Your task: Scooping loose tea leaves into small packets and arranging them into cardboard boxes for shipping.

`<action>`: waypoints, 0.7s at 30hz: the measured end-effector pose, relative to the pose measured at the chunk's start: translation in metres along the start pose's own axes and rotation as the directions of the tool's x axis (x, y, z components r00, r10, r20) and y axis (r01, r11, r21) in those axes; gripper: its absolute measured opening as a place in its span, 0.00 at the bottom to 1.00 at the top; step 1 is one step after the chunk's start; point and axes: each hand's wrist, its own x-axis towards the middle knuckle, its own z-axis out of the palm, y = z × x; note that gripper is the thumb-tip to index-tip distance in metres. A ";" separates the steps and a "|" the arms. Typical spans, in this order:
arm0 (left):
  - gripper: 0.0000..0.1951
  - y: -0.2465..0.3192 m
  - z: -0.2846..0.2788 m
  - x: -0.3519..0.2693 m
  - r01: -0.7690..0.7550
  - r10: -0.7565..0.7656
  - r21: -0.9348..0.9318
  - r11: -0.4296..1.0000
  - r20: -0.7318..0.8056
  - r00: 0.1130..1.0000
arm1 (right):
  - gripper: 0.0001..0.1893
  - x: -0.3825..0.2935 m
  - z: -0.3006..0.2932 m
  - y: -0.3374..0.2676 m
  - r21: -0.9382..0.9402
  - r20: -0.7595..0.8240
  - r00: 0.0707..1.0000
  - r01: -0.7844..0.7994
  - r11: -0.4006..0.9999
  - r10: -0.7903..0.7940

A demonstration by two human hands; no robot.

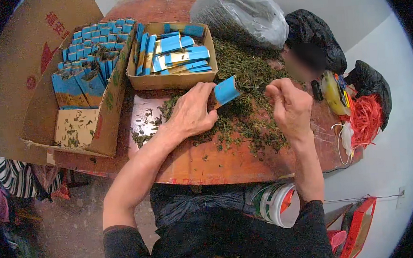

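Observation:
My left hand [194, 110] is closed around a blue and tan paper packet [226, 91], tilted with its end towards the right, over a heap of dried green leaves [241, 62]. To the right, my right hand [291, 103] is raised with its fingers curled; whether something thin is pinched in it cannot be told. Beyond my left hand stands a small cardboard box [172, 81] of flat blue packets [187, 55]. Further left, a larger cardboard box [111, 135] holds rows of upright blue packets [77, 86] with leaves on their tops and loose bits on its bare bottom.
A clear plastic bag of leaves [241, 15] and a black plastic bag [315, 35] stand at the back. Red shredded strands [365, 119] and small items lie at the right of the wooden table [209, 168]. Below its front edge is a white bucket [278, 205].

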 end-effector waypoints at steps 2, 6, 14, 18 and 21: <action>0.28 -0.001 0.000 0.000 -0.006 0.006 -0.002 1.000 -0.005 1.000 | 0.02 0.003 0.001 -0.004 0.013 -0.007 0.997 0.072 0.997 -0.072; 0.30 0.002 -0.002 -0.001 0.005 -0.005 0.005 1.000 0.010 1.000 | 0.02 0.006 0.005 -0.006 0.013 0.010 0.991 0.131 0.991 -0.131; 0.30 0.000 0.000 -0.001 0.026 -0.026 0.019 0.999 0.017 1.000 | 0.07 0.011 0.004 -0.009 -0.007 0.048 0.973 0.226 0.974 -0.225; 0.32 -0.003 0.002 -0.002 -0.002 0.002 0.011 1.000 -0.002 1.000 | 0.08 0.014 -0.002 -0.010 -0.085 0.081 0.953 0.298 0.951 -0.291; 0.32 -0.003 0.002 -0.001 -0.001 0.001 0.015 1.000 0.005 1.000 | 0.08 0.016 -0.004 -0.010 -0.089 0.082 0.944 0.327 0.941 -0.320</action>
